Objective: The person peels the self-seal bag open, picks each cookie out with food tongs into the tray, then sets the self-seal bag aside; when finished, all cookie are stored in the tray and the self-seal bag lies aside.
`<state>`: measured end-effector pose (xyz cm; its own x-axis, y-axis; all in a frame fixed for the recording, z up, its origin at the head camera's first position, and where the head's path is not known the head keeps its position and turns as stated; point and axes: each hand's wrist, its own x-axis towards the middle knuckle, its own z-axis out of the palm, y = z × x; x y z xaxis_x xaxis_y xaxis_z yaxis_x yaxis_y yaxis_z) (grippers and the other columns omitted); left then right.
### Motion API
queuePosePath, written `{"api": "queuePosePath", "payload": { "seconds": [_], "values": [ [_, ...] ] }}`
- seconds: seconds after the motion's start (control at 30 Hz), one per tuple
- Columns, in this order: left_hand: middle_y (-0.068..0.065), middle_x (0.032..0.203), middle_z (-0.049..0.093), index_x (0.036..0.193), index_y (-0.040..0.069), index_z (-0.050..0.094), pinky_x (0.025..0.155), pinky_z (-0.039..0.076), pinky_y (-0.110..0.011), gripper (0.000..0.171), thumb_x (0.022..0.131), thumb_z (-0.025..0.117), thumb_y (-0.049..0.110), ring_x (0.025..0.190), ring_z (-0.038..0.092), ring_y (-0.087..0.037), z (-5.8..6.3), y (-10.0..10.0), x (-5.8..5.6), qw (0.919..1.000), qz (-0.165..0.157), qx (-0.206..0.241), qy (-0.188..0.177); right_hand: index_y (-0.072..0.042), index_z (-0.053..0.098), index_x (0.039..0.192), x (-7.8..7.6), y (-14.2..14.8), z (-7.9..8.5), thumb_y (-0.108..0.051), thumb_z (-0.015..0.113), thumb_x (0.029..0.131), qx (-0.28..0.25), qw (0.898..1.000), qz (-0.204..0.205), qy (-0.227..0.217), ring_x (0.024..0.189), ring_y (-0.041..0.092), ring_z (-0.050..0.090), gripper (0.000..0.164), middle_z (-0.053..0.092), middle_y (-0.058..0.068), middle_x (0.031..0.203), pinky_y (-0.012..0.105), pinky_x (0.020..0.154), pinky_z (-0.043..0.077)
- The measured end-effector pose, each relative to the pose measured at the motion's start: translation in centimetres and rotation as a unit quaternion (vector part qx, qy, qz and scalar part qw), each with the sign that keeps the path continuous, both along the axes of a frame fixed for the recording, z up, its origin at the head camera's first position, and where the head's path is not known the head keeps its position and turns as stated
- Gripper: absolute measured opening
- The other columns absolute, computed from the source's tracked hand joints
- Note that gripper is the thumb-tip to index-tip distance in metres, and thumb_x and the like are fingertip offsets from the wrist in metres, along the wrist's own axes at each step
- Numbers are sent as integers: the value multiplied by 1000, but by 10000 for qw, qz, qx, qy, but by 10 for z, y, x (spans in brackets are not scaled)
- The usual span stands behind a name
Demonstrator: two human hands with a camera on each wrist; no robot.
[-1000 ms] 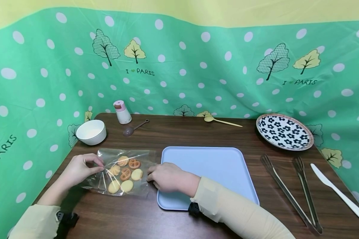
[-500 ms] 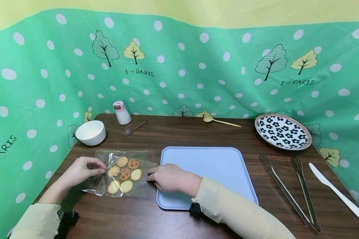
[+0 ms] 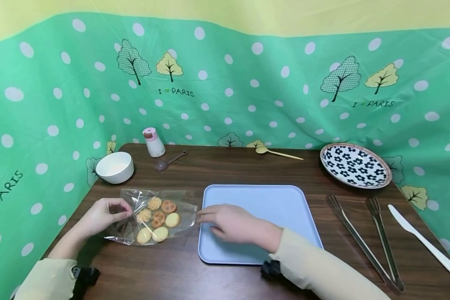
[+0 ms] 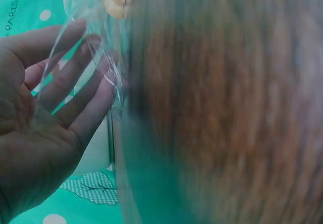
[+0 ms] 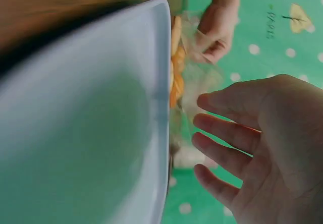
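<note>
Drew right hand (image 3: 232, 223) back from one clear plastic bag (image 3: 187, 211) of seven golden-brown cookies (image 3: 158, 219), extending fingers loosely over left edge of one pale-blue rectangular tray (image 3: 266, 212), while pinching with left hand (image 3: 103, 214) that bag's side, left of tray.
</note>
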<state>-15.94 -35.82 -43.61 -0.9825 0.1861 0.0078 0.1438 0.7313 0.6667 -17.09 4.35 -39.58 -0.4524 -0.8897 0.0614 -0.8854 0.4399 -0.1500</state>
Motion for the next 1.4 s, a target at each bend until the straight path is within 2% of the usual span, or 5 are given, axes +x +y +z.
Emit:
{"api": "queuePosePath", "payload": {
  "seconds": [0.37,0.63,0.97,1.17,1.4],
  "values": [
    [-3,82,67,82,14,67,64,47,-24,7,81,73,12,74,59,-5,3,7,1,9996,-60,17,291,-16,65,114,33,139,12,-7,68,82,-1761,9703,-1543,610,110,14,58,33,63,-5,115,35,90,47],
    [3,84,66,87,14,66,63,48,-24,9,82,71,9,75,58,-2,1,6,2,9990,-196,51,404,-6,62,114,51,235,3,-11,72,79,-1602,9064,-3746,1119,98,30,55,37,63,10,104,48,81,42],
    [5,81,65,85,18,64,63,46,-23,10,83,70,10,72,57,-3,2,8,8,9991,-127,-134,374,26,35,123,79,319,-23,-59,63,81,-310,8253,-5638,-89,100,62,36,99,40,49,108,64,85,29],
    [6,80,64,85,18,63,64,46,-24,13,82,70,7,73,56,-4,3,8,7,9985,-90,-229,487,32,34,114,79,323,-37,-60,64,79,-135,8119,-5821,-417,89,60,45,103,43,49,99,62,76,38],
    [6,80,63,83,19,63,65,46,-24,16,82,70,5,73,56,-5,3,10,6,9983,-100,-240,516,28,36,118,78,324,-39,-46,65,86,-452,8204,-5674,-549,94,57,46,85,45,46,103,59,74,41]
  ]
}}
